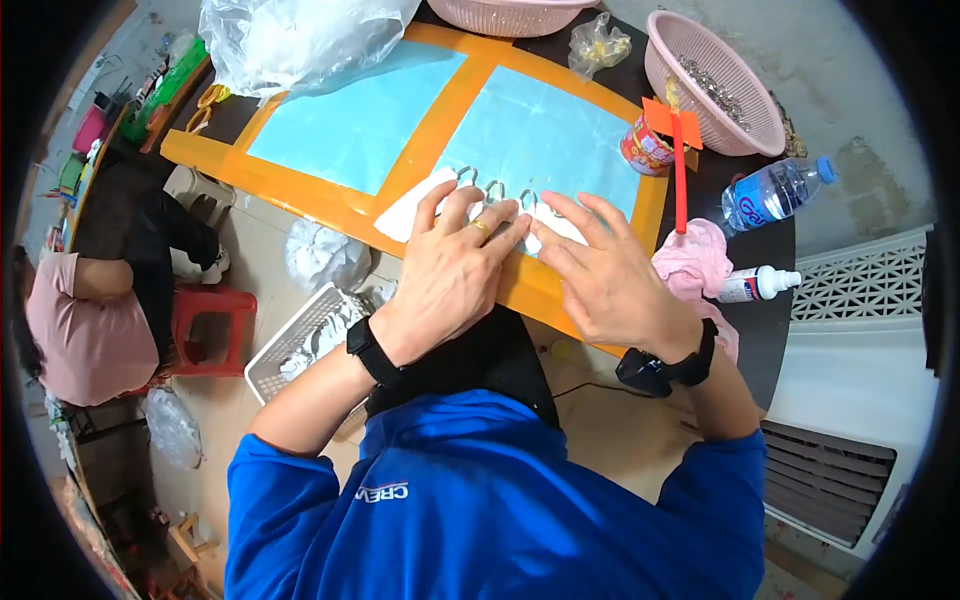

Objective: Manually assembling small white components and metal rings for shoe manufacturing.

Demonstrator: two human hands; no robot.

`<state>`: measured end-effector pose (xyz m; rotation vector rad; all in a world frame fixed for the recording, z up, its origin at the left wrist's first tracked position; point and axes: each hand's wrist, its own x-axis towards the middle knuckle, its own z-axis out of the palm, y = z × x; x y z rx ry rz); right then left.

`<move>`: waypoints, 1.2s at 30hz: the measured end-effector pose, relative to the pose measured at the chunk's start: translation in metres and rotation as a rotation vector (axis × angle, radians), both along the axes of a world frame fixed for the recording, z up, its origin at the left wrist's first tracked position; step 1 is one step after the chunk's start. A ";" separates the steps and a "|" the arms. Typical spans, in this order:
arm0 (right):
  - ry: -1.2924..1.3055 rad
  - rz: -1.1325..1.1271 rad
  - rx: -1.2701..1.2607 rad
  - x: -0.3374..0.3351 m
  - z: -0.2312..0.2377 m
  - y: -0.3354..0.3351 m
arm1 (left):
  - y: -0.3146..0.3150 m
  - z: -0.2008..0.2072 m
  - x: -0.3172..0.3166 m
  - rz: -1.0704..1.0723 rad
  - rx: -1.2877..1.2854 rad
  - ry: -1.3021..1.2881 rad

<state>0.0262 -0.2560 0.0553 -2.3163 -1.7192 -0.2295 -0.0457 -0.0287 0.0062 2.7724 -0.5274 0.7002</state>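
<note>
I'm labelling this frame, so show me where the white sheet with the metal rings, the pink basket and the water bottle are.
white sheet (408, 215), head view, bare left corner.
metal rings (494, 188), head view, middle ring's top.
pink basket (752, 128), head view, outer wall.
water bottle (775, 192), head view, clear body.

- A clear water bottle (775, 193) with a blue cap and a blue label lay on its side at the table's right edge
- A small white squeeze bottle (757, 285) with a blue-and-red label lay just beside the pink cloth (690, 262)
- A round can (646, 146) with a red and yellow wrapper stood near the pink basket (700, 60)
- A small clear bag (598, 43) of yellow pieces sat at the table's far edge
- A large clear plastic bag (290, 40) lay crumpled at the far left corner
</note>
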 end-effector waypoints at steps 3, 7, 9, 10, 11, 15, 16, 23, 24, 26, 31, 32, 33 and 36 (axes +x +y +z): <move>0.007 -0.018 -0.019 -0.002 0.001 -0.001 | -0.003 -0.004 0.000 0.013 -0.024 -0.006; -0.008 -0.152 0.161 -0.004 0.007 -0.015 | -0.005 -0.010 0.000 0.016 -0.072 -0.040; -0.110 -0.226 0.273 0.004 0.017 -0.012 | -0.004 -0.007 0.000 0.018 -0.074 -0.043; -0.128 -0.212 0.237 0.012 0.019 -0.010 | -0.005 -0.008 0.000 0.009 -0.085 -0.041; -0.149 -0.188 0.201 0.023 0.020 -0.004 | -0.004 -0.008 0.000 0.010 -0.097 -0.044; -0.155 -0.077 0.111 0.051 0.010 0.020 | -0.005 -0.014 0.001 0.001 -0.139 -0.063; -0.143 -0.046 0.092 0.055 0.008 0.026 | -0.005 -0.015 0.002 0.003 -0.141 -0.066; -0.230 0.102 -0.050 0.064 0.015 0.048 | -0.001 -0.019 0.003 -0.011 -0.191 -0.059; -0.251 0.128 -0.074 0.065 0.018 0.050 | -0.001 -0.020 0.003 -0.012 -0.198 -0.060; -0.290 0.184 -0.114 0.067 0.022 0.053 | 0.000 -0.021 0.004 -0.020 -0.217 -0.068; -0.365 0.268 -0.136 0.072 0.015 0.058 | 0.000 -0.025 0.006 -0.033 -0.246 -0.055; -0.370 0.278 -0.121 0.073 0.014 0.058 | 0.000 -0.025 0.006 -0.035 -0.247 -0.046; -0.381 0.278 -0.133 0.073 0.015 0.057 | 0.000 -0.025 0.006 -0.037 -0.247 -0.038; -0.413 0.259 -0.126 0.072 0.015 0.052 | 0.001 -0.028 0.005 -0.037 -0.258 -0.043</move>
